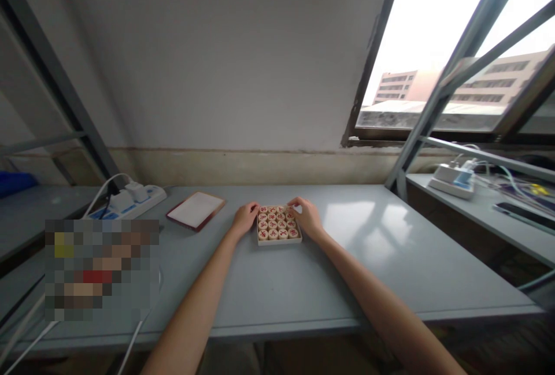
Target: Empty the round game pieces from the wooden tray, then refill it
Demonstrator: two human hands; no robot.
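Grey table (269,282) at frame centre carries a box (278,241) of round pieces (277,225). Left hand (245,217) and right hand (307,216) grip its sides. Lid (196,210) lies to the left.

Blown-out daylight from the window (433,45), glare patches on the table (303,294), warped edges, soft focus
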